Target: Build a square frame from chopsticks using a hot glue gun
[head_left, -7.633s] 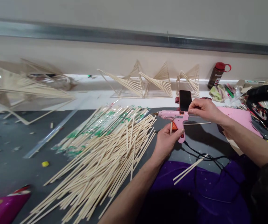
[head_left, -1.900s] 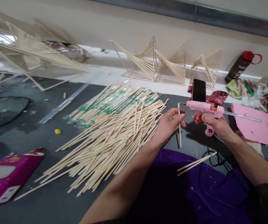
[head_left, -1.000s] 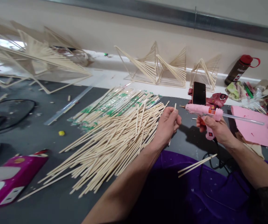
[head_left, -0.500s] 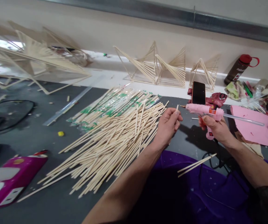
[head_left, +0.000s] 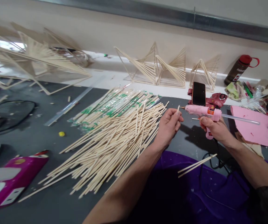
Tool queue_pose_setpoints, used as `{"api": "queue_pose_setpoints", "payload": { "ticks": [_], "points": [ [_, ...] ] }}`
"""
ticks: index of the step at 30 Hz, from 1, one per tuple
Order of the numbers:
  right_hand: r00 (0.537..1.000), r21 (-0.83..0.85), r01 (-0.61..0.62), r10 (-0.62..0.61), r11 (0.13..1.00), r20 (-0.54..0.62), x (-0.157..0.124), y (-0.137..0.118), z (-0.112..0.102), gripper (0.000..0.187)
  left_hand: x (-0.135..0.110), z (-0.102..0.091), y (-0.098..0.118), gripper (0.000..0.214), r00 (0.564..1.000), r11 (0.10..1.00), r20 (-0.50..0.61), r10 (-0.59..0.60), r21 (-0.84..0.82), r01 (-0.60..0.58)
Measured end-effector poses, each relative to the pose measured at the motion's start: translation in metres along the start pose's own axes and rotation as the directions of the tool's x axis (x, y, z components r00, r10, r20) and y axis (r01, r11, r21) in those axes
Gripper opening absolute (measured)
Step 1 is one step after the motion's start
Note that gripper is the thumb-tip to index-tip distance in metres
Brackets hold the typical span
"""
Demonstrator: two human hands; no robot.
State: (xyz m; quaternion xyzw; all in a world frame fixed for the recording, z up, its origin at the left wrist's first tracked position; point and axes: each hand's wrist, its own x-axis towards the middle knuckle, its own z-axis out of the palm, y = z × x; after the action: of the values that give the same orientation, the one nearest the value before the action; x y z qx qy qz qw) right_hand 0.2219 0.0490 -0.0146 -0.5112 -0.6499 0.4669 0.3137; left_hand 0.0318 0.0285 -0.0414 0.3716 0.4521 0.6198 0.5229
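Note:
My left hand (head_left: 170,124) is closed in a pinch around a thin wooden stick (head_left: 178,108), whose pale tip pokes up past the thumb; the rest of it is hidden by the hand. My right hand (head_left: 214,126) grips a pink hot glue gun (head_left: 203,111) by its handle, with a clear glue stick (head_left: 240,119) jutting from the back. The gun's metal nozzle points left and appears to touch the stick's tip. Left of my left hand lies a large loose pile of wooden sticks (head_left: 115,146), with plastic-wrapped bundles of sticks (head_left: 117,104) behind it.
Stick-built frames (head_left: 171,70) stand along the wall, a larger one (head_left: 42,59) at left. A phone (head_left: 198,93), red-lidded bottle (head_left: 239,70) and pink sheet (head_left: 251,124) are at right. Two sticks (head_left: 197,165) lie over purple fabric near a cable. A magenta object (head_left: 19,177) sits front left.
The glue gun has shifted slightly left, bringing its nozzle up to the stick's tip. My left hand has barely moved and still pinches the stick.

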Motion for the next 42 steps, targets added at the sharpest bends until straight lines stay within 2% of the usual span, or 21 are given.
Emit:
{"api": "queue_pose_setpoints", "payload": {
  "ticks": [4,13,25,38,42],
  "points": [
    [1.0,0.049,-0.03,0.03,0.998,0.01,0.0016,0.004,-0.0005,0.059,-0.0003,0.0004,0.0009,0.03,1.0,1.0,0.002,-0.006,-0.004,0.006],
    [0.999,0.14,0.036,-0.039,0.989,0.021,0.0033,0.0032,0.0013,0.06,-0.001,0.0002,0.0002,0.03,1.0,1.0,0.002,-0.018,0.011,0.018],
    [0.999,0.069,0.03,-0.029,0.997,-0.014,0.0034,0.0021,0.0,0.059,-0.0017,0.0003,0.0001,0.032,0.999,1.0,0.021,-0.026,-0.01,0.026],
    [0.999,0.008,-0.03,0.029,1.0,0.015,0.0003,-0.0028,0.0009,0.062,-0.0012,-0.0002,0.0014,0.033,1.0,1.0,-0.014,-0.019,-0.004,0.019],
    [1.0,0.001,-0.012,0.012,1.0,0.022,-0.0003,-0.0047,0.0007,0.062,-0.0015,0.0004,0.0009,0.032,1.0,1.0,-0.003,-0.012,-0.001,0.012]
  ]
}}
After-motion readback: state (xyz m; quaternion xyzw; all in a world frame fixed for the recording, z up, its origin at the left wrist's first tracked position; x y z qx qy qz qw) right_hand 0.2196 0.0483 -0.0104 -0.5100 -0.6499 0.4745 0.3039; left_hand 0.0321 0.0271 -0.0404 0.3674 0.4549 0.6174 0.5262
